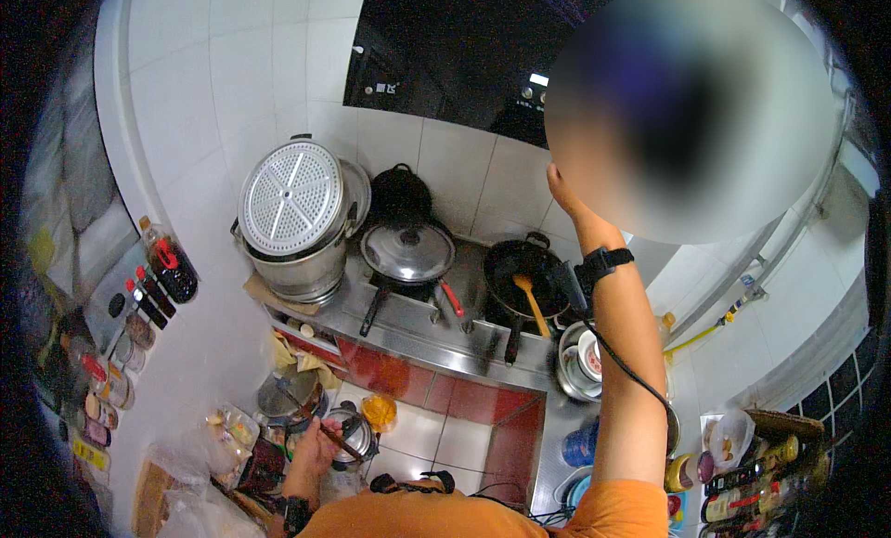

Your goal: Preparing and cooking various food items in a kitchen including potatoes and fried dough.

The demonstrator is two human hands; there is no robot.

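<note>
My left hand is low at the left, closed around a dark, slender stick-like utensil. The utensil slants toward a metal pot beside the hand; whether it touches the pot I cannot tell. A lidded metal pot stands just right of this hand. My right arm reaches up past the stove. Of my right hand, only an edge with a finger or thumb shows by the black range hood; a round blur hides the rest. A black wok with an orange spatula lies below it.
A tall steamer pot and a lidded pan with a red-handled utensil stand along the steel counter. Bowls sit under my right forearm. Bottles and jars line the left ledge; more bottles stand at lower right.
</note>
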